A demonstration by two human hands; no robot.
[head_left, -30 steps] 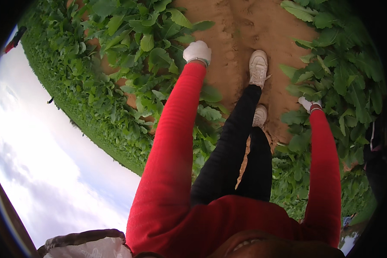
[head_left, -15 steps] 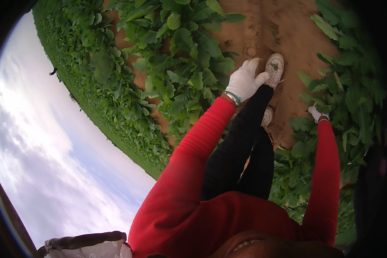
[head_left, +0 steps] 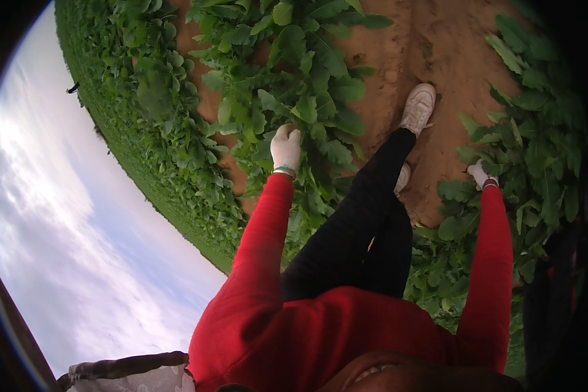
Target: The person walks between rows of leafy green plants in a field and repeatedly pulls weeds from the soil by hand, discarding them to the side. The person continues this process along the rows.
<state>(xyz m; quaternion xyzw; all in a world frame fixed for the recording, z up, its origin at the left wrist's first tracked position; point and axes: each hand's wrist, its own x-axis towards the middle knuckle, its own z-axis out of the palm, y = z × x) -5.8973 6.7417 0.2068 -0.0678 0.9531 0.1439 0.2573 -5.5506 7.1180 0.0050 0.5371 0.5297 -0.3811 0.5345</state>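
My left hand (head_left: 285,147), in a white glove with a red sleeve, reaches into the row of broad-leaved green plants (head_left: 294,59) to the left of the path. Its fingertips sit among the leaves, and I cannot tell whether they grip one. My right hand (head_left: 480,174), also in a white glove, hangs by the leafy plants (head_left: 536,150) on the right. It is small in view and its fingers are partly hidden by leaves.
A bare reddish soil path (head_left: 431,46) runs between the plant rows. My legs in black trousers (head_left: 366,209) and white shoes (head_left: 418,108) stand on it. More green rows (head_left: 144,130) stretch left under a cloudy sky. A pale bag or cloth (head_left: 130,375) shows at the lower left.
My left hand has swung from beside the front shoe leftward into the plant row. My right hand stays by the right-hand plants.
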